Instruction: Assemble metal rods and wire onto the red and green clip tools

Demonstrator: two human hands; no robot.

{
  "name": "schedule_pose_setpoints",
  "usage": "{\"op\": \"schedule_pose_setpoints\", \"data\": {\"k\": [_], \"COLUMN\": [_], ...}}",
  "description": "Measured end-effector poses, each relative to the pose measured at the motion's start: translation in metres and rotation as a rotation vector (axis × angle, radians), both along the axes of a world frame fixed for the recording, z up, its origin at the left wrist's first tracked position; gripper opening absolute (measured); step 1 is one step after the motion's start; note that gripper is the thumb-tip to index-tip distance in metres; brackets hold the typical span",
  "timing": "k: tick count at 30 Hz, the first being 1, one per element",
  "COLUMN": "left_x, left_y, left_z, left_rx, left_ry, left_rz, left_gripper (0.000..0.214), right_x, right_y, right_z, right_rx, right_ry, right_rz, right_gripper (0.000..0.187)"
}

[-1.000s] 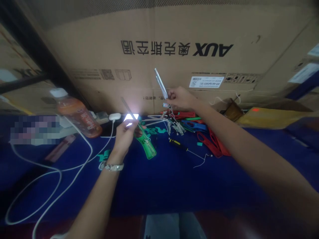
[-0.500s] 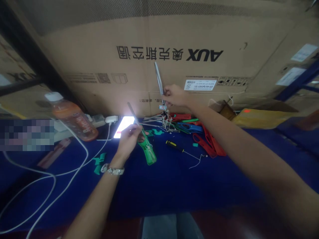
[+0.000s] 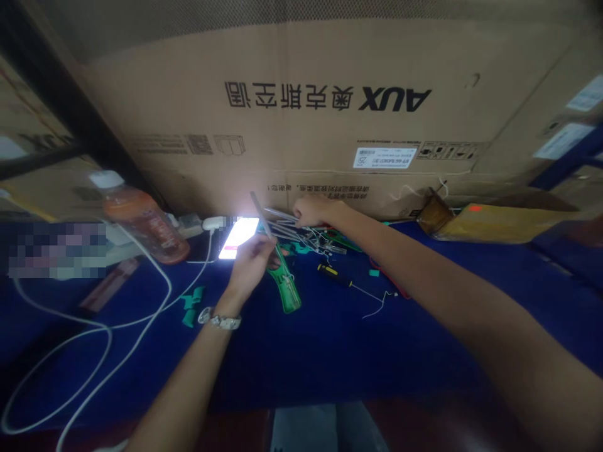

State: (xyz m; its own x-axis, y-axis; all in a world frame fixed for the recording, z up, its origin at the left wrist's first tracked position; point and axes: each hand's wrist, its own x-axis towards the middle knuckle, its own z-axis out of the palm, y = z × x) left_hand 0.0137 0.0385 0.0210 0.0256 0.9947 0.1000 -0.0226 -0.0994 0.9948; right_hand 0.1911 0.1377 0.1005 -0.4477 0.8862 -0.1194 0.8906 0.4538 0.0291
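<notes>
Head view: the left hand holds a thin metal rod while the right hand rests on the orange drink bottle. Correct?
No. The head view shows the right hand on the pile of metal rods at the back of the table, well clear of the orange drink bottle on the left. The left hand does hold a thin metal rod.

Both arms outstretched, left hand [image 3: 251, 258] with fingers pinched together, right hand [image 3: 311, 210] farther forward, fingers curled.
</notes>
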Motion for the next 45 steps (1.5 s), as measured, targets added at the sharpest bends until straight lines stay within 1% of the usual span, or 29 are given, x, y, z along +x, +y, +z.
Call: {"op": "schedule_pose_setpoints", "data": {"k": [5,7,9,10,11,13,14,15,16,17,18,20,23,26,31,34,36,38,41,43,45], "left_x": [0.006,0.011,0.016,0.018,0.021,0.027,0.031,0.035,0.039,0.044,0.048,0.057,0.066,0.072,0.088,0.093,0.091,0.085,0.076,0.071,0.069], "left_y": [-0.001,-0.004,-0.007,-0.009,-0.011,-0.014,-0.016,-0.017,-0.019,-0.02,-0.021,-0.024,-0.028,-0.028,-0.019,-0.015,-0.015,-0.015,-0.016,-0.016,-0.015], "left_z": [-0.002,-0.002,-0.002,-0.002,-0.002,-0.002,-0.003,-0.003,-0.003,-0.003,-0.002,-0.001,0.003,0.009,0.014,0.01,0.006,0.002,0.0,0.001,0.002], "left_rx": [-0.028,-0.043,-0.046,-0.045,-0.043,-0.035,-0.032,-0.031,-0.032,-0.035,-0.039,-0.042,-0.044,-0.048,-0.035,-0.027,-0.035,-0.055,-0.058,-0.05,-0.05], "left_ry": [-0.023,-0.059,-0.096,-0.111,-0.124,-0.14,-0.145,-0.151,-0.159,-0.167,-0.174,-0.182,-0.183,-0.181,-0.185,-0.198,-0.211,-0.213,-0.202,-0.208,-0.22], "left_rz": [-0.013,-0.039,-0.068,-0.079,-0.086,-0.087,-0.086,-0.085,-0.084,-0.083,-0.084,-0.083,-0.074,-0.078,-0.085,-0.066,-0.046,-0.031,-0.023,-0.008,0.013], "left_gripper": [0.044,0.044,0.044,0.043,0.043,0.042,0.042,0.042,0.042,0.043,0.043,0.044,0.041,0.039,0.042,0.045,0.046,0.046,0.045,0.045,0.044], "right_x": [0.002,0.013,0.032,0.044,0.058,0.085,0.098,0.109,0.119,0.126,0.132,0.139,0.144,0.147,0.144,0.138,0.136,0.138,0.144,0.147,0.147], "right_y": [0.003,0.001,-0.01,-0.02,-0.033,-0.064,-0.081,-0.097,-0.111,-0.123,-0.132,-0.142,-0.143,-0.138,-0.123,-0.113,-0.111,-0.114,-0.127,-0.137,-0.145], "right_z": [-0.015,-0.015,-0.012,-0.011,-0.01,-0.013,-0.017,-0.022,-0.029,-0.035,-0.042,-0.053,-0.06,-0.061,-0.062,-0.063,-0.062,-0.057,-0.049,-0.045,-0.045], "right_rx": [-0.001,-0.004,0.029,0.081,0.139,0.188,0.16,0.088,0.044,0.046,0.055,0.07,0.109,0.138,0.131,0.128,0.119,0.106,0.057,0.011,0.025], "right_ry": [0.01,0.097,0.24,0.301,0.32,0.284,0.254,0.215,0.17,0.122,0.102,0.077,0.062,0.039,0.022,0.026,0.044,0.077,0.171,0.346,0.446], "right_rz": [-0.021,-0.02,-0.034,-0.054,-0.071,-0.149,-0.169,-0.17,-0.175,-0.188,-0.202,-0.234,-0.272,-0.313,-0.347,-0.355,-0.35,-0.337,-0.305,-0.297,-0.307], "right_gripper": [0.032,0.037,0.034,0.029,0.025,0.019,0.016,0.014,0.015,0.02,0.026,0.036,0.048,0.051,0.042,0.032,0.027,0.023,0.017,0.015,0.013]}}
